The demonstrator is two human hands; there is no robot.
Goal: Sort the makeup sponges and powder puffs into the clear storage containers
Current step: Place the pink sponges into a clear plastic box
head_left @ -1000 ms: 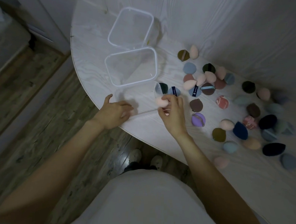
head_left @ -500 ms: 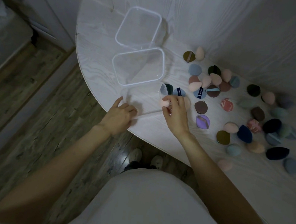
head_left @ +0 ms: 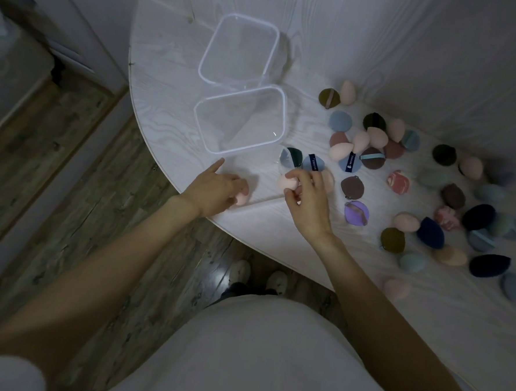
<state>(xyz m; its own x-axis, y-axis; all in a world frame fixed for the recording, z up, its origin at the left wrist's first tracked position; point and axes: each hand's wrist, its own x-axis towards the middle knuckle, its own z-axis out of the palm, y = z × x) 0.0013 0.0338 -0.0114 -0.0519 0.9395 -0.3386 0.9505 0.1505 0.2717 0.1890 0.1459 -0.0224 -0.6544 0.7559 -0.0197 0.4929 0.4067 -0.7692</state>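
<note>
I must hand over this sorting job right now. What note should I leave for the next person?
Right hand pinches a pink sponge above the table.
Left hand rests on another pink sponge near the table edge; its grip is unclear.
Both clear containers look empty.
Done: nothing sorted yet.
Left: the whole pile of sponges and puffs at the right.
</note>
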